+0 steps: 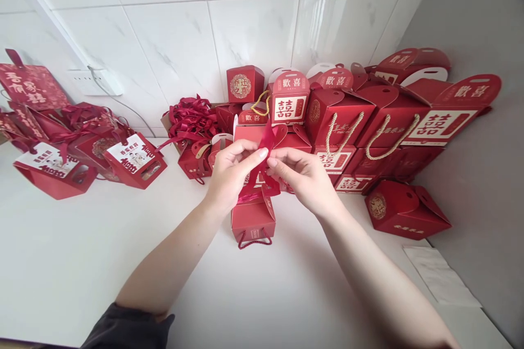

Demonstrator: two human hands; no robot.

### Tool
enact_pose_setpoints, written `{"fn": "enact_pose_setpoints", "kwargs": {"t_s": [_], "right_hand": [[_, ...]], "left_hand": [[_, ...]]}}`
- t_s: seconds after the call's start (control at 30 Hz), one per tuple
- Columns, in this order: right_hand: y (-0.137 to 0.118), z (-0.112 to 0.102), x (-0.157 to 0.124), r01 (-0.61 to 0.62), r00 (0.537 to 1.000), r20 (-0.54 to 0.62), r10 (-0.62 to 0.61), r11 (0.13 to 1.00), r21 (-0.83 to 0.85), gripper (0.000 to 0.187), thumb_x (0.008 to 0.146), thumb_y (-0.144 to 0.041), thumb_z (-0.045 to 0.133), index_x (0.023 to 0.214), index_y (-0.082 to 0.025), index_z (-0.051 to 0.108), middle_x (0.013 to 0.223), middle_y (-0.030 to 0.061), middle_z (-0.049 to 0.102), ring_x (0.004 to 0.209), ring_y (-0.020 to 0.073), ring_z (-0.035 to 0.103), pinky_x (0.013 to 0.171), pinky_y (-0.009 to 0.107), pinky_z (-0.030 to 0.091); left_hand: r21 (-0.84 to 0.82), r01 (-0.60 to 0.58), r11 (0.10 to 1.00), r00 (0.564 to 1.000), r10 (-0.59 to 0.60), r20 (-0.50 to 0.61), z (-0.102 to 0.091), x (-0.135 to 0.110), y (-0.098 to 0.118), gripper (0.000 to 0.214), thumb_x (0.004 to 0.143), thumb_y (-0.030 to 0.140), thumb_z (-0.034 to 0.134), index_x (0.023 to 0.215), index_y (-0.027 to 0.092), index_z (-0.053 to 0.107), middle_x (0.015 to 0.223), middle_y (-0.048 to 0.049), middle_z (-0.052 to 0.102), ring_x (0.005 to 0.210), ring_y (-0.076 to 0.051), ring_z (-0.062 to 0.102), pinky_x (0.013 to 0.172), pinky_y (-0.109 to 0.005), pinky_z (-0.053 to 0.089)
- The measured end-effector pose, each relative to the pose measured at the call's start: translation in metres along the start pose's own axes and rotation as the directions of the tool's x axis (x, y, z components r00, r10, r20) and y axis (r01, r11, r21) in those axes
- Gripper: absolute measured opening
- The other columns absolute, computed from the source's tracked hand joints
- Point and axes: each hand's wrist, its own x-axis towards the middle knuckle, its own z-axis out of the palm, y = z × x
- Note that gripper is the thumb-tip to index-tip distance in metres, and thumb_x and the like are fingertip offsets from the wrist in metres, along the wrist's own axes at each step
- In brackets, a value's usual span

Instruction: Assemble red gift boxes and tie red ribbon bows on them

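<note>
Both hands meet in the middle of the head view, above a small red gift box (254,223) with a dark red rope handle at its front. A dark red ribbon (268,139) runs between them, its loops hanging down to the box top. My left hand (235,169) pinches the ribbon between thumb and forefinger. Close beside it, my right hand (305,177) grips the ribbon with thumb and fingertips. The fingers hide part of the ribbon, so I cannot make out whether it is knotted there. The box rests on the white table (229,294).
Stacked red boxes (341,114) with gold rope handles line the wall behind and to the right. A heap of red ribbons (194,117) sits back left. Several finished-looking boxes (137,161) stand at left. One box (407,210) and a white paper (440,272) lie right.
</note>
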Motion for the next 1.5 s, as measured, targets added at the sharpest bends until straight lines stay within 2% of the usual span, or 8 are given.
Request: {"fn": "enact_pose_setpoints", "kwargs": {"t_s": [0.1,0.27,0.53,0.7,0.83,1.07,1.2,1.5], "right_hand": [[-0.0009,-0.0005,0.0004,0.041,0.997,-0.06,-0.04,0.999,0.016,0.028,0.082,-0.042,0.07,0.099,-0.02,0.066,0.091,0.0033,0.067,0.078,0.014,0.06,0.071,0.027,0.05],[-0.0015,-0.003,0.0014,0.076,0.984,-0.152,-0.088,0.994,-0.083,0.026,0.084,-0.046,0.067,0.089,-0.02,0.071,0.073,0.0004,0.064,0.069,0.0138,0.059,0.066,0.027,0.049],[-0.0026,-0.0066,0.0019,0.134,0.962,-0.232,-0.143,0.989,-0.056,0.02,0.087,-0.04,0.065,0.085,-0.02,0.07,0.074,0.0003,0.068,0.07,0.0135,0.063,0.07,0.026,0.051],[-0.0001,-0.0073,0.0038,0.144,0.953,-0.265,-0.15,0.989,-0.042,0.019,0.086,-0.04,0.066,0.085,-0.02,0.068,0.078,0.0006,0.069,0.069,0.0139,0.064,0.071,0.028,0.052],[0.0,-0.0069,0.004,0.158,0.941,-0.301,-0.157,0.987,-0.023,0.019,0.085,-0.04,0.067,0.084,-0.021,0.068,0.076,0.0003,0.069,0.067,0.0142,0.064,0.07,0.029,0.053],[-0.0004,-0.0064,0.0038,0.129,0.956,-0.263,-0.131,0.991,-0.026,0.021,0.086,-0.041,0.065,0.086,-0.021,0.07,0.073,0.0004,0.068,0.071,0.0155,0.065,0.073,0.03,0.054],[0.0014,-0.0068,0.0042,0.149,0.945,-0.288,-0.154,0.988,-0.038,0.019,0.085,-0.04,0.067,0.088,-0.021,0.069,0.081,0.0011,0.071,0.07,0.0149,0.066,0.071,0.03,0.054],[0.0,-0.0075,0.0026,0.19,0.917,-0.353,-0.189,0.981,-0.031,0.017,0.085,-0.038,0.067,0.084,-0.022,0.07,0.078,0.0006,0.07,0.066,0.0144,0.063,0.07,0.03,0.053]], "left_hand": [[0.013,0.015,1.0,1.0,-0.015,0.008,-0.0007,-0.0014,0.0026,0.009,0.078,0.027,0.073,0.078,0.019,0.07,0.081,0.0009,0.067,0.078,-0.012,0.061,0.077,-0.024,0.05],[0.05,0.072,0.996,0.997,-0.073,0.028,-0.0002,-0.0025,0.0057,0.014,0.076,0.032,0.075,0.08,0.019,0.071,0.083,-0.001,0.071,0.081,-0.016,0.065,0.079,-0.028,0.051],[0.068,0.167,0.984,0.979,-0.174,0.104,0.0003,-0.003,0.0064,0.018,0.076,0.034,0.075,0.083,0.018,0.071,0.086,-0.003,0.072,0.084,-0.017,0.066,0.082,-0.029,0.051],[0.087,0.174,0.981,0.97,-0.186,0.159,0.0004,-0.0022,0.0043,0.022,0.078,0.036,0.074,0.089,0.017,0.071,0.091,-0.0047,0.073,0.088,-0.018,0.066,0.083,-0.03,0.051],[0.125,0.184,0.975,0.969,-0.201,0.145,0.0005,-0.0021,0.004,0.023,0.078,0.039,0.073,0.086,0.017,0.071,0.089,-0.0046,0.072,0.086,-0.019,0.066,0.08,-0.03,0.051],[0.126,0.159,0.979,0.974,-0.177,0.143,-0.0001,-0.0019,0.0043,0.022,0.079,0.039,0.072,0.085,0.018,0.071,0.088,-0.0041,0.072,0.084,-0.018,0.065,0.079,-0.029,0.051],[0.136,0.164,0.977,0.969,-0.185,0.164,0.0006,-0.0015,0.0038,0.024,0.078,0.039,0.073,0.087,0.017,0.071,0.09,-0.005,0.073,0.085,-0.019,0.066,0.08,-0.03,0.052],[0.156,0.146,0.977,0.962,-0.177,0.21,0.0011,-0.0024,0.0044,0.022,0.081,0.038,0.07,0.088,0.017,0.073,0.09,-0.0049,0.073,0.085,-0.018,0.066,0.081,-0.03,0.051]]}}
